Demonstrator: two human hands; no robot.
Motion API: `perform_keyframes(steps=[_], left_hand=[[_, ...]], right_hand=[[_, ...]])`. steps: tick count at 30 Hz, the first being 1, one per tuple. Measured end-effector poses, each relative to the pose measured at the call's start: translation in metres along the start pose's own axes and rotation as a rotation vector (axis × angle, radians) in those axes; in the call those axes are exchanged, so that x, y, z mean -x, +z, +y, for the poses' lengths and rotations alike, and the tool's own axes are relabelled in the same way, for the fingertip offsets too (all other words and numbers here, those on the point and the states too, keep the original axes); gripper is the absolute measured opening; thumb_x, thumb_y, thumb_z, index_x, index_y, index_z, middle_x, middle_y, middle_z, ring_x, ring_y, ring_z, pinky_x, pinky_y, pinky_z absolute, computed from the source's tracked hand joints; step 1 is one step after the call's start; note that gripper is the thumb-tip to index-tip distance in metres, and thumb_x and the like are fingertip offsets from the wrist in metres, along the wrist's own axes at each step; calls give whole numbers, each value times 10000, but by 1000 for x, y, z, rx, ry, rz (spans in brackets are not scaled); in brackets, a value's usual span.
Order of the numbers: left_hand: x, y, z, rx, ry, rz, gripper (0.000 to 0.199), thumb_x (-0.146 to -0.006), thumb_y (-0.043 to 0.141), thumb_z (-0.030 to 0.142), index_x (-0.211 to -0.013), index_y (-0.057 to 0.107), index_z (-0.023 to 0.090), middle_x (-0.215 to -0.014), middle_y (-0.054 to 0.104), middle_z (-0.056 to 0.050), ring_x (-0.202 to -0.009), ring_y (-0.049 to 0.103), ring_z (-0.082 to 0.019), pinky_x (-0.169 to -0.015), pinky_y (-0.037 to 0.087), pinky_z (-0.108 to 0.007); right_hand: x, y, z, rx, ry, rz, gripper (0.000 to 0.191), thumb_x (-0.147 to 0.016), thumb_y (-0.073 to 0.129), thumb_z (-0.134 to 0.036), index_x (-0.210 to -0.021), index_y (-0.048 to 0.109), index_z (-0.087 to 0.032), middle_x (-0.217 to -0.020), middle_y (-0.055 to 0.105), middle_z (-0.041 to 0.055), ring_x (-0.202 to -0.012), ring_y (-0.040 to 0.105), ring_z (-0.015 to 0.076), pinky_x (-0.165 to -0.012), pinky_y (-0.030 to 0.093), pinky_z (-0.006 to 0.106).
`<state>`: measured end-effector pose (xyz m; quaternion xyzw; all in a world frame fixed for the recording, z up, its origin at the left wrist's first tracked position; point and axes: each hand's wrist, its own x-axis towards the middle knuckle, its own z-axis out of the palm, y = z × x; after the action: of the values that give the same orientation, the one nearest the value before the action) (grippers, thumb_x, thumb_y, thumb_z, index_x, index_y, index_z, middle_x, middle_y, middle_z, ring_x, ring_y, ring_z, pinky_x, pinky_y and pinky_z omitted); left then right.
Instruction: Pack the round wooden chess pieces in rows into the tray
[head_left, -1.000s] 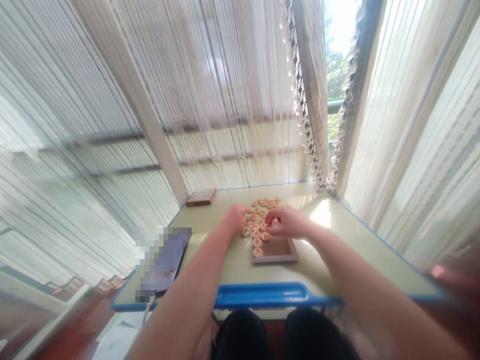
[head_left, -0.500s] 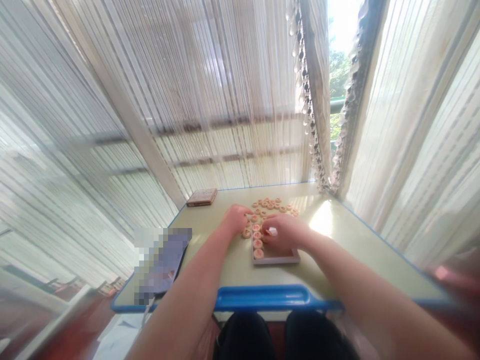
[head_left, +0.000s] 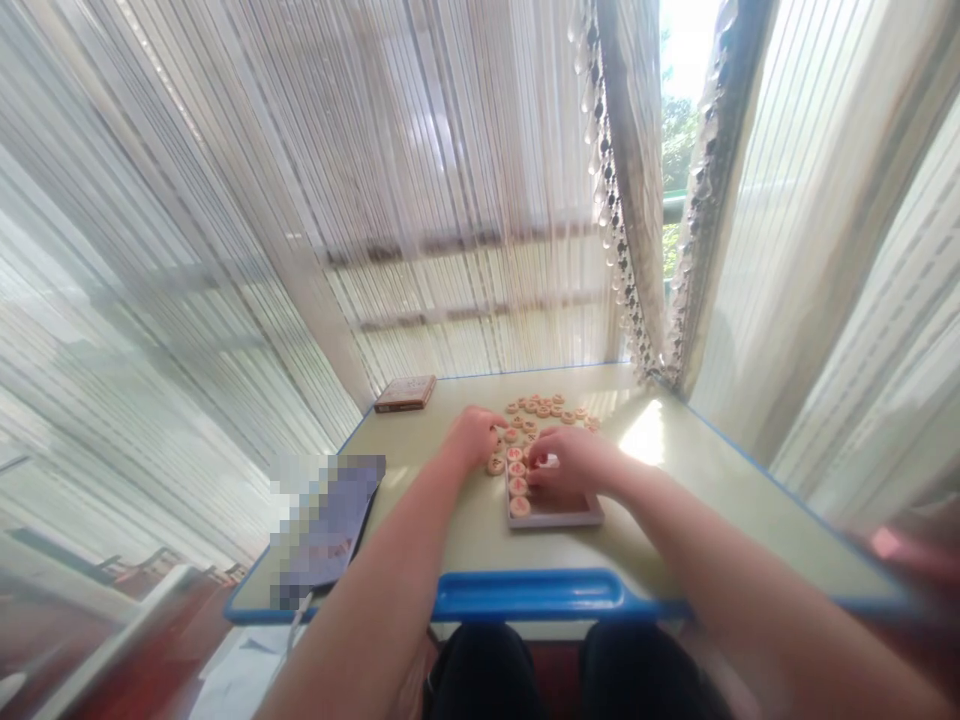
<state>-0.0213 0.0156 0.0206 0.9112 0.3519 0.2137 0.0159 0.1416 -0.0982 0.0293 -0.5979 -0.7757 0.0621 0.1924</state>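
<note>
Round wooden Chinese chess pieces (head_left: 543,411) lie loose on the table. My left hand (head_left: 474,436) rests at their left edge, index finger stretched toward them and pieces by its fingertips. A shallow tray-like box (head_left: 556,520) stands in front of the pieces. Along its left wall runs a column of pieces with red characters (head_left: 518,487). My right hand (head_left: 576,462) reaches over the box from the right, thumb and fingers curled together beside that column. Whatever lies between those fingertips is hidden.
A brown flat box (head_left: 405,393) sits at the table's far left corner. On the left lies a tablet-like device (head_left: 334,530), partly pixelated, with a cable. A blue molded trough (head_left: 529,596) lines the near table edge (head_left: 660,608). String curtains (head_left: 450,200) hang behind.
My right hand's fingers have shifted slightly upward over the box. My left hand stays by the loose pieces. The whole view has moved a little.
</note>
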Motion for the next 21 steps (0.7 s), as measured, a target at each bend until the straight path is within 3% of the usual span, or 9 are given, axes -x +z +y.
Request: perform_keyframes(steps=[8,21], left_hand=[[0,-1,1,-6,-36,-24,373,-685,417,53,-878,715,166,-911,689,-60,-899,580,-174,-900,425,-302],[0,1,0,-17,-22,-15,375,-681,411,41,-832,722,187,-884,692,-39,-864,582,-160,-870,443,-282]], right_hand=[[4,-13,0,-38,15,-61,185,-651,616,-349,-807,679,-270,-765,662,-13,-668,560,148,-564,387,238],[2,-11,1,-6,25,-119,182,-682,579,-312,-827,681,-270,-748,658,-7,-633,541,131,-534,363,217]])
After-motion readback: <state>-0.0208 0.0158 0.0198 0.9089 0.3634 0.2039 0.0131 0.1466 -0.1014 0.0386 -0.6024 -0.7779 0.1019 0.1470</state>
